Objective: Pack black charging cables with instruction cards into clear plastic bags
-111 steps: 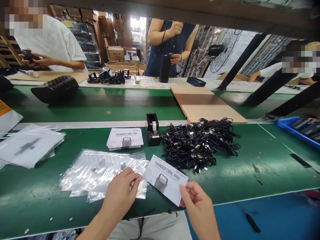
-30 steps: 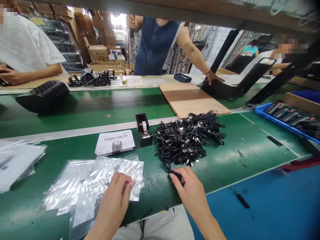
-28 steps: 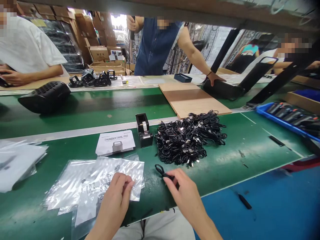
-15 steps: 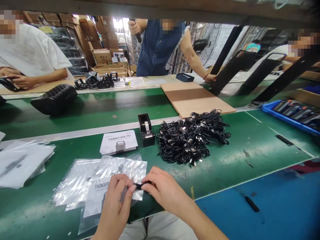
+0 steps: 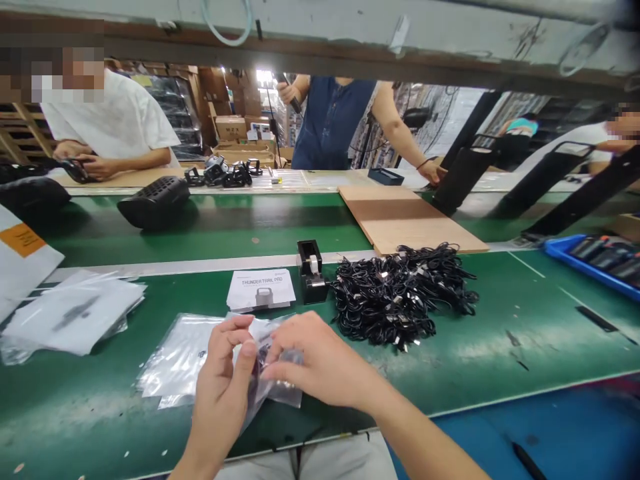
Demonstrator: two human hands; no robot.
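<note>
My left hand (image 5: pixel 226 377) pinches the mouth of a clear plastic bag (image 5: pixel 273 383) lifted off the green table (image 5: pixel 500 347). My right hand (image 5: pixel 320 363) is closed at the bag's opening, its fingers pushing a small coiled black cable (image 5: pixel 261 351) inside; the cable shows only as a dark blur through the plastic. More clear bags (image 5: pixel 175 357) lie flat beneath. A pile of coiled black cables (image 5: pixel 400 297) sits to the right, apart from both hands. A stack of white booklets (image 5: pixel 261 290) lies just beyond the bags.
A black tape dispenser (image 5: pixel 311 272) stands between booklets and cables. Filled bags (image 5: pixel 70 317) lie at left. A wooden board (image 5: pixel 410 220) and black speaker (image 5: pixel 155 201) rest on the far belt. A blue tray (image 5: pixel 595 259) is at right. Other people work across the line.
The booklet went into a bag. My right hand took one coiled cable from the pile's edge, carried it left to the bag, and both hands have lifted the bag.
</note>
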